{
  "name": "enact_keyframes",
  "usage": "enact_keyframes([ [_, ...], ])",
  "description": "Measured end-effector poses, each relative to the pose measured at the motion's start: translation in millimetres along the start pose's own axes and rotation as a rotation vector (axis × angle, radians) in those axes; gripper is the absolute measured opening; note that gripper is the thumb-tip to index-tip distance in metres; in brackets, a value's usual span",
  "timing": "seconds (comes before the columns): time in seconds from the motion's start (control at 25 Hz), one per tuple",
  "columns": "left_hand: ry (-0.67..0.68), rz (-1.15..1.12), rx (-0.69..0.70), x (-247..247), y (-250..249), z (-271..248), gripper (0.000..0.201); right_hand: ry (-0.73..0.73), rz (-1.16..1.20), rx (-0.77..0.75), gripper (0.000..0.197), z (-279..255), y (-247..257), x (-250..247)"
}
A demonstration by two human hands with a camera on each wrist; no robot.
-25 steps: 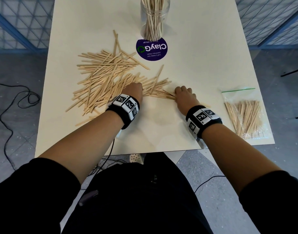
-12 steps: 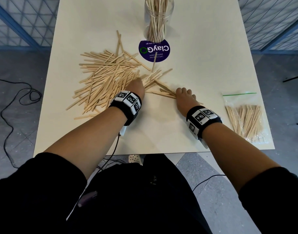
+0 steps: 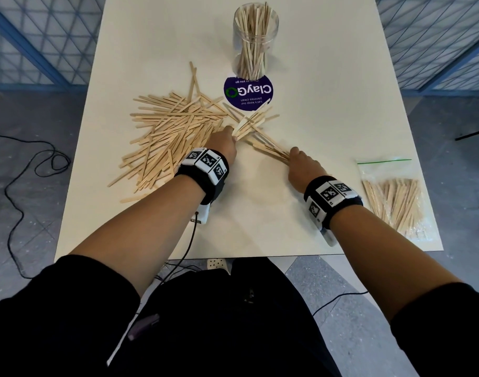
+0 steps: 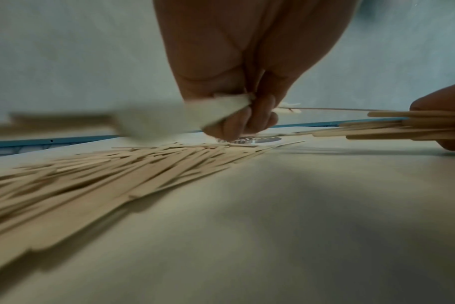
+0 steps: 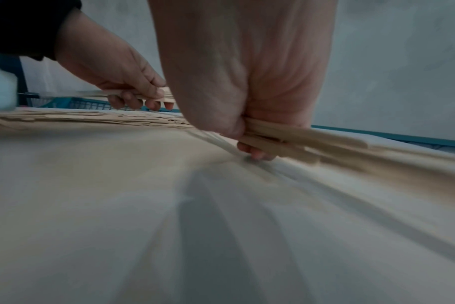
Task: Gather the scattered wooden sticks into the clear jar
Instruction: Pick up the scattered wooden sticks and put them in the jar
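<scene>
The left hand point(image 3: 224, 144) had its fingers point(image 4: 257, 115) curled round a small bunch of sticks point(image 3: 250, 123) at the centre of the head view, the bunch fanning up and to the right toward the purple sticker point(image 3: 247, 93); the left wrist view showed the sticks passing through the closed fingers, blurred. The right hand point(image 3: 300, 165), right of centre, gripped a second bunch point(image 3: 271, 151) between thumb and curled fingers point(image 5: 255, 153), its sticks running up and left so their far ends met the left hand's bunch just above the table point(image 3: 328, 104); the right wrist view showed this bunch jutting to the right of the fist, the lowest fingertips near or on the tabletop. Left of both hands, a broad pile point(image 3: 173, 137) of loose sticks lay spread flat across the centre left of the frame. The jar point(image 3: 256, 39) stood upright at the top centre, well apart from both hands, already holding many sticks on end, with the sticker just below it in the frame. At the right edge of the table lay a clear zip bag point(image 3: 393, 197) of more sticks, apart from the right wrist. Both wrists wore black bands point(image 3: 205, 170) with square printed markers, and cables point(image 3: 29, 164) trailed on the grey floor at the left.
</scene>
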State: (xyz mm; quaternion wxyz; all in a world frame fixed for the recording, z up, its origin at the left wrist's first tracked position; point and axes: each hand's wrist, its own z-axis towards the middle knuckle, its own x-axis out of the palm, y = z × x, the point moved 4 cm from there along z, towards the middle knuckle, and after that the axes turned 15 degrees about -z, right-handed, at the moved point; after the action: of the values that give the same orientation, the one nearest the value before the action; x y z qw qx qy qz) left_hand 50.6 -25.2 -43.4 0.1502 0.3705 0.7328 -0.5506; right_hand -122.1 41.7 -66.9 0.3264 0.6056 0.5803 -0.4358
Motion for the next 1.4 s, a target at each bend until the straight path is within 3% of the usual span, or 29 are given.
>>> enact_keyframes([
  [0.24, 0.063, -0.008, -0.016, 11.2, 0.0, -1.6, 0.035, -0.014, 0.009, -0.016, 0.026, -2.3, -3.8, -2.4],
  [0.4, 0.078, -0.069, -0.082, 9.3, -4.0, -2.9, 0.033, -0.019, 0.054, 0.072, 0.025, -3.0, -10.7, -9.7],
  [0.88, 0.032, -0.544, 0.01, -1.1, -44.3, -6.4, 0.022, -0.079, 0.479, 0.297, 0.025, 1.3, -42.2, -43.4],
  [1.0, 0.035, -0.529, 0.062, 1.3, -62.4, -1.5, 0.022, -0.15, 0.66, 0.33, 0.03, 11.5, -56.3, -61.9],
  [1.12, 0.016, -0.544, 0.074, 3.4, -78.5, 9.3, 0.034, -0.203, 0.892, 0.269, 0.021, 28.1, -57.0, -73.8],
  [1.24, -0.065, -0.729, -0.006, 1.0, -90.8, 22.7, 0.029, -0.162, 1.145, 0.183, 0.03, 36.4, -44.2, -88.4],
  [1.4, -0.248, -0.925, -0.126, -6.2, -109.9, 32.9, 0.03, -0.081, 1.21, 0.036, 0.033, 32.7, -20.2, -106.6],
])
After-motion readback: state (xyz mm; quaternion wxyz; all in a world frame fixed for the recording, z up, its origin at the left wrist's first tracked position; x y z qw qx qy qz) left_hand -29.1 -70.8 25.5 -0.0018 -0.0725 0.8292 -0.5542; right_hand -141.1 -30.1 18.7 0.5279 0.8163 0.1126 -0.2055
